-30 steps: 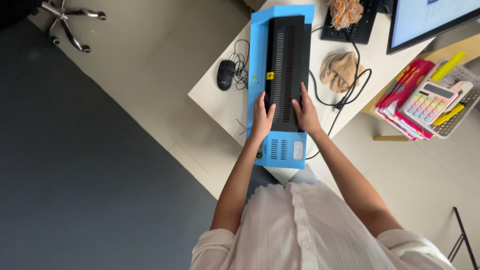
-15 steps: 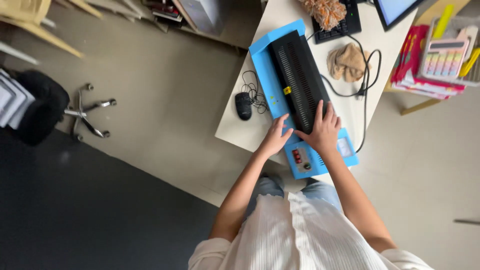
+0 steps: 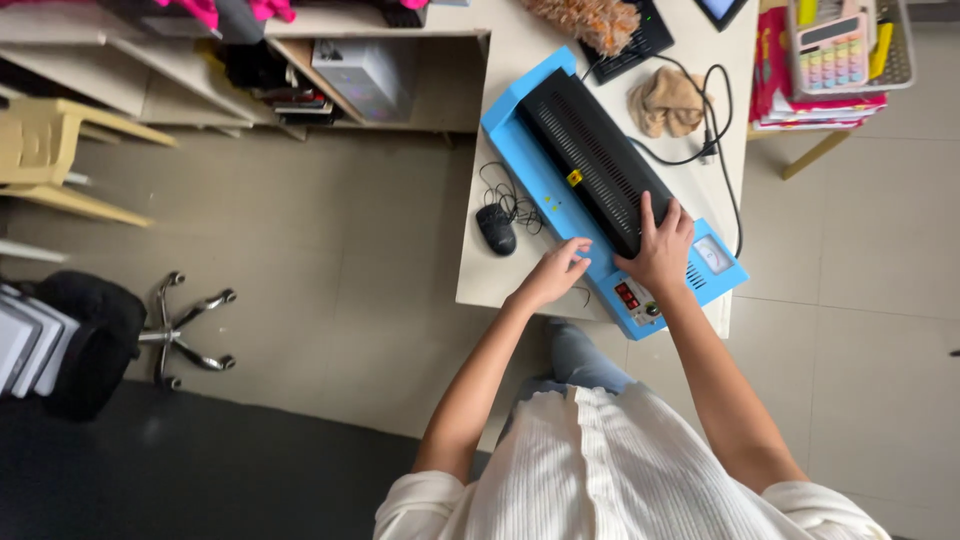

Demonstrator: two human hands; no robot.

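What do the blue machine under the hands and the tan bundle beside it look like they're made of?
Blue machine: probably moulded plastic, a smooth even blue casing with a matte black ribbed top; both hands, left hand and right hand, rest on it. Tan bundle: soft cloth by its crumpled folds.

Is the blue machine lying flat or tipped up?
Flat: the blue machine lies along the table, both hands resting on it.
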